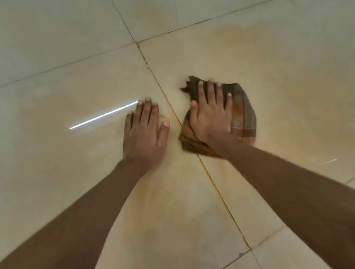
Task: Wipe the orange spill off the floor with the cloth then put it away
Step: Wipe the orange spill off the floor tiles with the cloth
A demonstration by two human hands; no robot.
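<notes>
A brown checked cloth point(242, 115), stained orange, lies bunched on the pale tiled floor point(46, 50) just right of a grout line. My right hand point(211, 113) presses flat on the cloth with fingers spread and straight. My left hand point(145, 129) rests flat on the bare tile to the left of the grout line, palm down. A faint orange smear point(170, 203) spreads over the tiles around both hands, with darker orange along the grout line point(216, 188) and a small orange spot point(163, 116) beside my left thumb.
Glossy cream tiles fill the whole view, crossed by dark grout lines. A bright light reflection point(103, 115) streaks the tile left of my left hand. Paler orange haze point(237, 32) reaches the far tiles.
</notes>
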